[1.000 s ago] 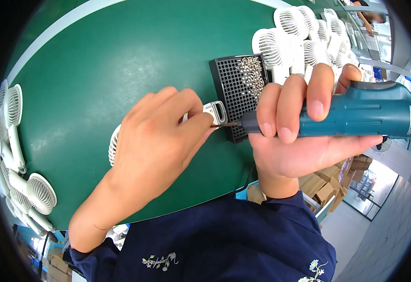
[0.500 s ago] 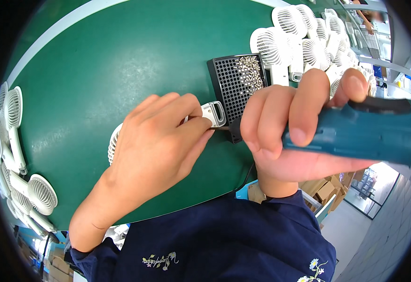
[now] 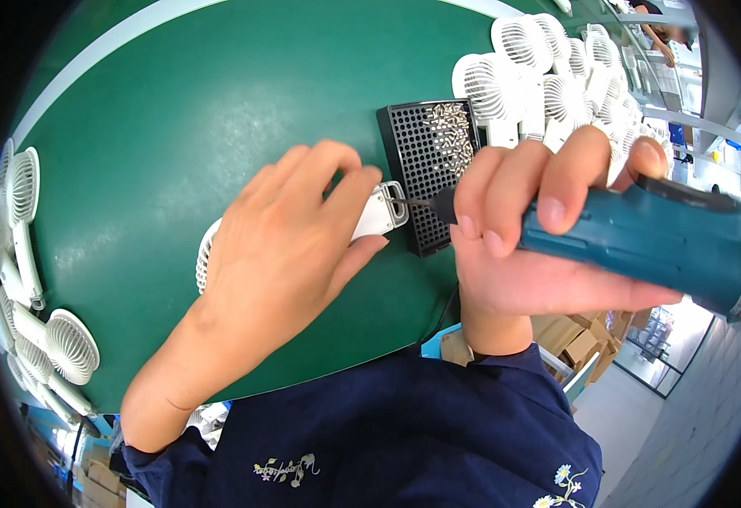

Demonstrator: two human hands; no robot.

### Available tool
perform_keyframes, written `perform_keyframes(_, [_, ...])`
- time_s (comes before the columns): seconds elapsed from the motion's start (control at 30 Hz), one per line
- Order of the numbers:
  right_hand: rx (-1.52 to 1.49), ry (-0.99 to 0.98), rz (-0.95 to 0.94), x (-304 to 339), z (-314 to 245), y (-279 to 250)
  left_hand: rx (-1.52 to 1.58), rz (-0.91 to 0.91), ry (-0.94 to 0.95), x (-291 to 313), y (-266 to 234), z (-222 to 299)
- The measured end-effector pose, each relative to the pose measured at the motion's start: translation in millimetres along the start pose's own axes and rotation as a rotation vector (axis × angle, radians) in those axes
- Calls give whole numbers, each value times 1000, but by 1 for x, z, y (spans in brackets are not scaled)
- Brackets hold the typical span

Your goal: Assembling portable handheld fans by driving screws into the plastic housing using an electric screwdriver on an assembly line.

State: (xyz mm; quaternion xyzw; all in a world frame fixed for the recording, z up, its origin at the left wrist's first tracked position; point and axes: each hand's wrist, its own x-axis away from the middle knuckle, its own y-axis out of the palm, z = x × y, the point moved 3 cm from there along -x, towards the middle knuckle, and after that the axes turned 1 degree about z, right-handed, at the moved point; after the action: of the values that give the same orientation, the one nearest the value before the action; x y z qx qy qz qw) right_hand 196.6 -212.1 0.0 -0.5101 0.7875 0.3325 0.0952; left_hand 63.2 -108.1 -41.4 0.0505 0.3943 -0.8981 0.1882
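Note:
Under my left hand lies a white handheld fan on the green table, its round grille partly covered by the hand. My thumb and forefinger sit along both sides of its handle, which ends in a loop at the right. My right hand is wrapped round a teal electric screwdriver, held almost level. The screwdriver's thin bit points left and its tip is at the looped end of the handle; whether a screw is at the tip is too small to tell.
A black perforated tray holding small silver screws lies just beyond the bit. White handheld fans are heaped at the far right, and more fans lie along the left edge. A dark cable hangs by the near edge.
The screwdriver's bit has shifted away from me, up to the handle's looped end. My left thumb and forefinger, pinched near the bit before, have spread apart along the handle.

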Motion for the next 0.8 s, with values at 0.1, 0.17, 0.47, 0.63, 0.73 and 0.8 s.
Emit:
perform_keyframes(0.1, [-13,21,-15,0,7,-4,-5,-80,-6,2,2,-4])
perform_keyframes(0.17, [26,28,-20,0,9,-7,11,-91,-19,3,3,-5])
perform_keyframes(0.47, [-3,56,-63,-2,19,-8,-7,-112,-31,2,2,-4])
perform_keyframes(0.63, [56,48,-107,2,19,-7,-35,-133,-12,2,3,-2])
perform_keyframes(0.73, [77,64,-121,4,18,-7,-71,-97,14,2,5,-2])
perform_keyframes(0.8, [78,75,-113,5,18,-7,-62,-98,14,1,5,-2])
